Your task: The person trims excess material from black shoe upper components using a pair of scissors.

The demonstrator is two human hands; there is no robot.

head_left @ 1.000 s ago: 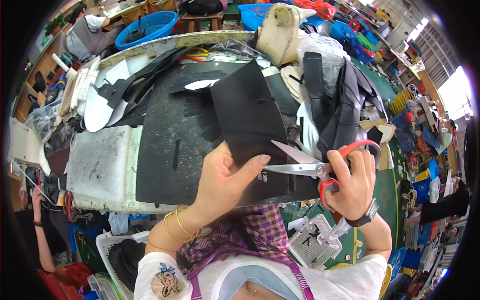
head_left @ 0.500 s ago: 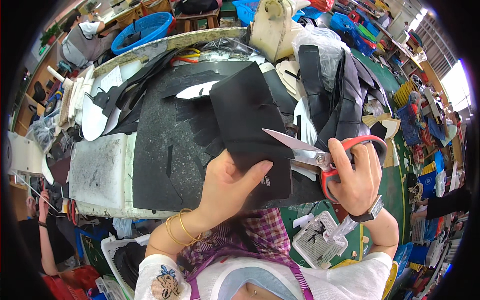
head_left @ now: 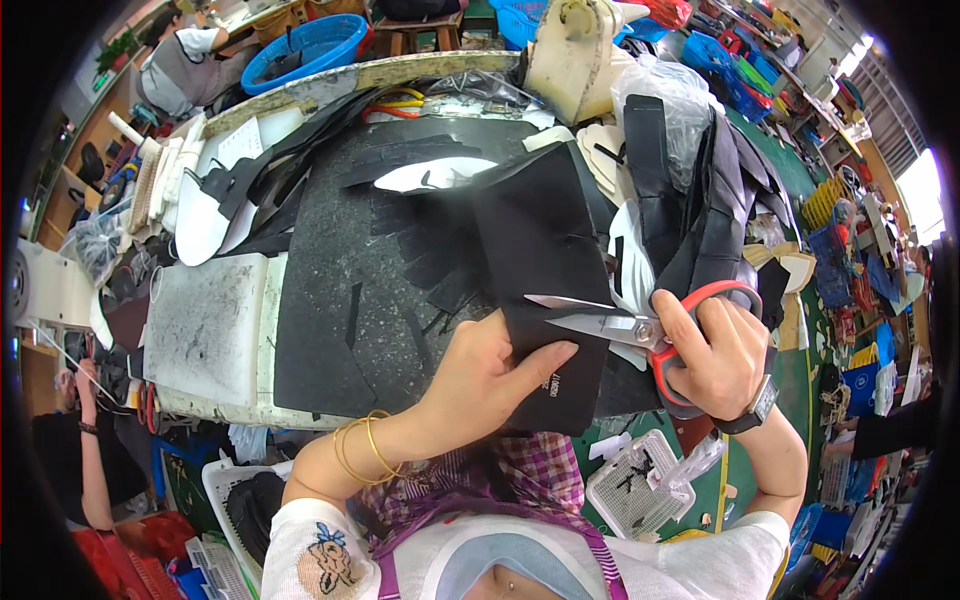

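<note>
My left hand [head_left: 500, 372] pinches a long black sheet of leather-like material [head_left: 535, 235] near its lower end, thumb on top and fingers beneath. My right hand [head_left: 712, 350] grips red-handled scissors [head_left: 640, 328], its fingers through the loops. The blades are parted and point left across the sheet, just above my left thumb. Under the sheet, several dark cut strips [head_left: 440, 262] lie on the black work board [head_left: 330, 330]. A white shoe-shaped piece [head_left: 435, 174] rests beyond them. Beside the blades sits another stack of white pieces [head_left: 628, 255].
Black strips [head_left: 690, 200] hang in a bundle at the right end of the bench. A worn white cutting block [head_left: 205, 325] stands at left. Orange-handled pliers [head_left: 395, 105] lie at the far edge. Below the bench is a white basket [head_left: 640, 485]. People sit nearby.
The black sheet and my left hand have shifted right in view. The scissor blades, earlier reaching over the sheet's right edge, now lie further across it, and both blades show.
</note>
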